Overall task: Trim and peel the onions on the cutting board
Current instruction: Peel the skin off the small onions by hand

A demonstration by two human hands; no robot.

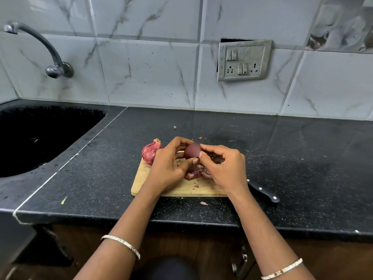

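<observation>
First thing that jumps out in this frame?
Both hands meet above the cutting board: the left hand and right hand hold a small purple onion between them. An unpeeled onion sits at the board's far left corner, and a black-handled knife lies right of the board.

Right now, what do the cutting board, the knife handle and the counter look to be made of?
Cutting board: pale wood, matte, with visible grain, probably unvarnished. Knife handle: black and smooth with pale rivets, likely plastic, possibly dark wood. Counter: black speckled stone, granite by the look, polished enough to reflect the wall tiles.
</observation>
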